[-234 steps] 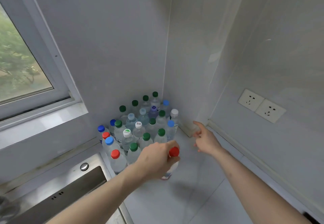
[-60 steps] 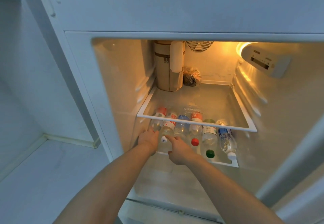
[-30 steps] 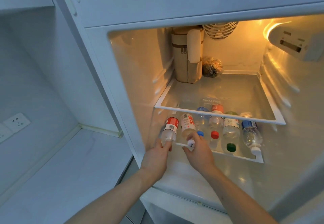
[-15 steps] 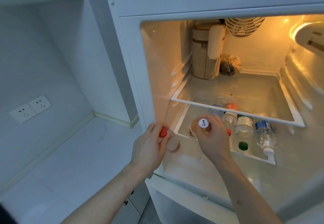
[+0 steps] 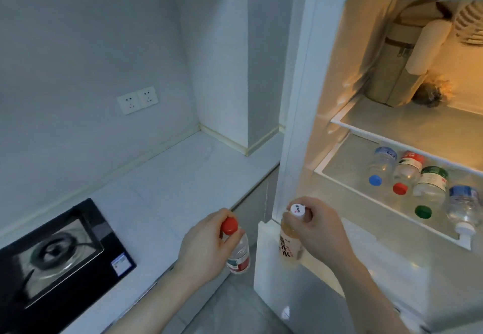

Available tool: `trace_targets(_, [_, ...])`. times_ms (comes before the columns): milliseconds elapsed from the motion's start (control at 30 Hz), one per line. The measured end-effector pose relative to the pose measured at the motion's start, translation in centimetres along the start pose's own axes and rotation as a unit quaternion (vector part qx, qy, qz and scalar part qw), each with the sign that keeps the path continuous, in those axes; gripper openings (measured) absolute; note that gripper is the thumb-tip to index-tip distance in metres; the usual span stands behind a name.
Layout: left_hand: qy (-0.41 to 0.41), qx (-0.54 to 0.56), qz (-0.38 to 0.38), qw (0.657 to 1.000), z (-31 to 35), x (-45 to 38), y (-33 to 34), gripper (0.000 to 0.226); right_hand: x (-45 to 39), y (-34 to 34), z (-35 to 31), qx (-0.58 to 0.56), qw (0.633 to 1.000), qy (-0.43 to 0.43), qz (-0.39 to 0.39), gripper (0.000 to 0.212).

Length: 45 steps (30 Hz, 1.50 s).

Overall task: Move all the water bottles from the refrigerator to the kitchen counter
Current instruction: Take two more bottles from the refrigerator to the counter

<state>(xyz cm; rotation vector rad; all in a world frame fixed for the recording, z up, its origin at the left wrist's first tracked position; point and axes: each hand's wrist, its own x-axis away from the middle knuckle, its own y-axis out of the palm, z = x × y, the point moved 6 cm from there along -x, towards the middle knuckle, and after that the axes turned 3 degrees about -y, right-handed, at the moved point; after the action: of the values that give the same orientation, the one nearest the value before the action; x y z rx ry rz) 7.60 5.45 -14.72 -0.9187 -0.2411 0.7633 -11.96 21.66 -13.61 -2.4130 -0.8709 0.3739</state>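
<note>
Red-capped bottle (image 5: 236, 248): hangs upright by its neck from the left hand, above the gap between the counter edge and the refrigerator's front; clear body with a red-and-white label low down.
White-capped bottle (image 5: 289, 244): held upright by its neck in the right hand, in front of the refrigerator's lower left corner; pale orange label with large characters.
Left hand (image 5: 206, 241): fingers curled together round the neck just under the red cap, thumb beside it.
Right hand (image 5: 318, 231): fingers bent round the neck below the white cap, pinching it from the right side.
Bottles left inside: four lie on their sides on the lower shelf (image 5: 339, 180), caps facing out: blue-capped bottle (image 5: 380, 165), a second red-capped one (image 5: 406, 170), green-capped bottle (image 5: 430, 186), and another white-capped one (image 5: 464, 207) at the right.
Refrigerator (image 5: 295, 98): open and lit; a tan bag (image 5: 392, 72) and a dark wrapped bundle (image 5: 428, 93) sit on the upper shelf.
Kitchen counter (image 5: 183, 176): pale, left of the refrigerator, bearing a black cooktop (image 5: 86, 276) at the near left.
Wall sockets (image 5: 137, 99): two, side by side above the counter.
</note>
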Motion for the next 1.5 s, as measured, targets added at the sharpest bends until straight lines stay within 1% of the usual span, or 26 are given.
trace_targets(100, [-0.05, 0.006, 0.021, 0.999, -3.6, 3.8, -2.5, 0.016, 2.6, 3.8, -1.8, 0.004, 0.999, -0.013, -0.053, 0.004])
trace_targets(267, [-0.123, 0.002, 0.066, 0.99, -8.8, 11.4, -7.4, 0.014, 7.4, 10.2, -6.0, 0.023, 0.989, -0.074, -0.129, 0.01])
trace_targets(333, [-0.151, 0.002, 0.085, 0.985, -10.5, 14.5, -9.3, 0.014, 9.2, 12.4, -7.8, 0.028, 0.984, -0.097, -0.149, 0.006])
trace_targets(433, [-0.192, -0.001, 0.118, 0.974, -13.3, 20.0, -12.3, 0.014, 12.5, 16.5, -11.4, 0.032, 0.97, -0.141, -0.197, 0.006])
trace_targets(567, [-0.234, -0.01, 0.146, 0.961, -16.0, 25.4, -15.0, 0.015, 15.9, 20.9, -15.1, 0.011, 0.95, -0.183, -0.253, 0.007])
trace_targets(667, [-0.276, -0.021, 0.171, 0.946, -17.8, 29.6, -17.1, 0.014, 18.4, 24.5, -17.7, 0.01, 0.928, -0.218, -0.303, 0.007])
trace_targets(767, [-0.324, -0.021, 0.209, 0.922, -19.6, 34.1, -19.5, 0.014, 21.0, 28.4, -21.0, 0.015, 0.9, -0.263, -0.347, 0.011])
trace_targets(800, [-0.343, -0.022, 0.229, 0.911, -20.4, 36.1, -20.6, 0.014, 22.3, 30.2, -22.6, 0.016, 0.885, -0.284, -0.369, 0.011])
trace_targets(867, [-0.364, -0.028, 0.248, 0.898, -21.3, 38.4, -22.1, 0.013, 23.8, 32.4, -24.6, 0.015, 0.865, -0.315, -0.391, 0.013])
trace_targets(1000, [-0.412, -0.039, 0.28, 0.866, -23.2, 43.0, -24.6, 0.013, 26.9, 36.9, -28.2, 0.001, 0.83, -0.351, -0.435, 0.014])
trace_targets(1233, [-0.493, -0.048, 0.315, 0.81, -26.5, 48.8, -28.2, 0.012, 31.8, 44.7, -33.2, 0.009, 0.767, -0.392, -0.508, 0.012])
trace_targets(1400, [-0.541, -0.051, 0.322, 0.775, -29.5, 51.7, -30.8, 0.013, 35.0, 50.2, -36.1, 0.012, 0.724, -0.417, -0.55, 0.014])
trace_targets(1500, [-0.566, -0.058, 0.322, 0.757, -31.2, 52.9, -32.6, 0.014, 36.1, 53.1, -38.1, 0.01, 0.705, -0.427, -0.567, 0.015])
